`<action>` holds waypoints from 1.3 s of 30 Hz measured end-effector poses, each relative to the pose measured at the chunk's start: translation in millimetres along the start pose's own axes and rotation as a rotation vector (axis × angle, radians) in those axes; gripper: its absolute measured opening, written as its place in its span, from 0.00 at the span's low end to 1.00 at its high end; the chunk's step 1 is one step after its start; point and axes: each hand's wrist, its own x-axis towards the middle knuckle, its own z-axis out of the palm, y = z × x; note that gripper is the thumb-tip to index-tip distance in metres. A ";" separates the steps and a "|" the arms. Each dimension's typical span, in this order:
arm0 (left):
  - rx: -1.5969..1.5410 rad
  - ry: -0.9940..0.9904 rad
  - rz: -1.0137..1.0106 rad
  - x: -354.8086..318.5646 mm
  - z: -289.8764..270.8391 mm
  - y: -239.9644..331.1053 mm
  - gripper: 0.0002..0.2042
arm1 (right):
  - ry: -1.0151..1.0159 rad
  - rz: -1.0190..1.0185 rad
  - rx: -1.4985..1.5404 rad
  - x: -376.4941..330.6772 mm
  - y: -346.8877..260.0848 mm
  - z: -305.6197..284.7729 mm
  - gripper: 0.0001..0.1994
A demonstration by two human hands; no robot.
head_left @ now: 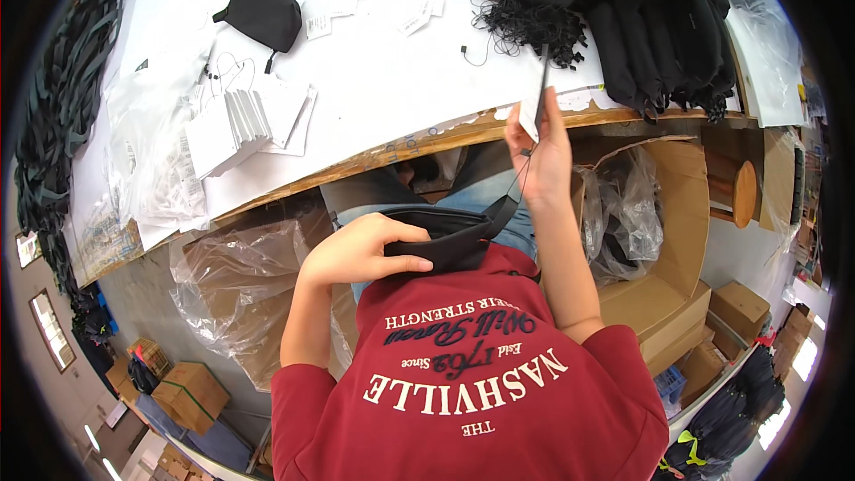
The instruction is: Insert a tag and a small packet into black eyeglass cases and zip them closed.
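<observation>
My left hand (370,248) is closed on the rim of a black fabric pouch (459,240) at my lap, thumb outside and fingers reaching into its opening. A black strap (500,214) sticks up from the pouch's right end. My right hand (545,156), raised at the table's edge, pinches a white hang tag (533,114). A thin dark cord (520,180) runs down from the tag toward the strap; how it is fastened there is too small to tell.
A white-topped table (374,71) bears stacked white tags (227,135), a black pouch (260,16), tangled black cords (534,28) and piled black pouches (655,44). Black straps (62,116) hang at the left. An open carton (681,214) with clear plastic stands right of my lap.
</observation>
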 end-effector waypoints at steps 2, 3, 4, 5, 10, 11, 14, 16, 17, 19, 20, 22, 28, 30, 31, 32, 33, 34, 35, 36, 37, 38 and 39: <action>0.025 -0.012 0.007 1.4 0.0 2.8 0.11 | -0.294 0.057 0.010 0.7 9.4 -9.1 0.17; 0.049 -0.023 0.013 1.7 -0.2 3.6 0.10 | -0.445 0.078 0.041 1.9 11.9 -12.0 0.17; 0.049 -0.021 0.012 1.5 -1.6 2.4 0.10 | -0.362 0.061 0.004 -2.9 13.2 -3.2 0.16; 0.059 -0.023 0.033 0.4 -3.7 0.6 0.11 | -0.363 0.063 0.004 -4.2 10.7 1.2 0.16; 0.073 0.214 -0.020 -17.6 -21.8 9.8 0.14 | -0.037 -0.353 -0.324 2.3 -9.2 -4.5 0.13; 0.125 0.279 -0.089 -21.6 -26.4 11.0 0.13 | -0.024 -0.448 -0.404 4.0 -17.1 -8.1 0.13; 0.296 0.384 -0.139 -18.4 -29.3 14.4 0.10 | -0.052 -0.432 -0.490 -0.1 -30.5 -16.3 0.13; 0.428 0.394 -0.056 -9.7 -23.8 17.0 0.10 | -0.177 -0.430 -0.612 -5.3 -35.6 -14.0 0.13; 0.559 0.405 0.023 -6.1 -20.7 18.5 0.09 | -0.180 -0.430 -0.609 -11.7 -36.4 -8.9 0.13; 0.571 0.417 0.076 4.9 -13.9 21.6 0.08 | -0.441 -0.450 -0.818 -33.3 -36.7 6.2 0.12; 0.599 0.462 0.156 11.0 -11.2 24.0 0.08 | -0.495 -0.449 -1.026 -44.0 -37.3 15.2 0.12; 0.663 0.499 0.204 18.1 -5.9 25.3 0.09 | -0.595 -0.562 -1.451 -52.1 -33.6 19.4 0.10; 0.672 0.332 0.399 35.4 -1.6 10.7 0.09 | -0.957 -0.585 -1.916 -50.6 -32.0 -9.2 0.11; 0.683 0.190 0.340 37.5 -2.6 8.3 0.07 | -0.959 -0.567 -1.865 -52.0 -31.8 -14.5 0.12; 0.687 0.197 0.340 38.0 -5.6 8.4 0.07 | -0.962 -0.543 -1.814 -51.5 -32.4 -16.1 0.12; 0.614 0.106 0.211 40.0 -11.6 7.7 0.08 | -0.956 -0.433 -1.698 -49.5 -33.7 -17.5 0.13; 0.538 0.015 0.084 42.9 -18.8 6.5 0.08 | -0.961 -0.441 -1.699 -47.5 -34.2 -20.9 0.13; 0.443 -0.051 0.067 49.6 -27.1 0.6 0.10 | -1.001 -0.447 -1.720 -45.6 -34.5 -25.9 0.13; 0.259 -0.106 0.024 57.6 -36.1 -3.2 0.10 | -1.039 -0.454 -1.742 -45.3 -33.6 -29.5 0.14; 0.188 -0.012 0.056 67.5 -44.3 -8.6 0.11 | -1.030 -0.454 -1.762 -45.6 -32.3 -31.9 0.14; 0.117 0.075 0.087 80.3 -53.5 -13.7 0.12 | -1.024 -0.461 -1.766 -44.7 -30.2 -36.6 0.14; 0.201 0.291 0.089 95.0 -66.0 -14.3 0.13 | -1.023 -0.449 -1.761 -43.8 -27.7 -40.0 0.14; 0.283 0.506 0.093 112.2 -80.1 -14.8 0.15 | -1.020 -0.436 -1.757 -44.1 -27.1 -41.1 0.13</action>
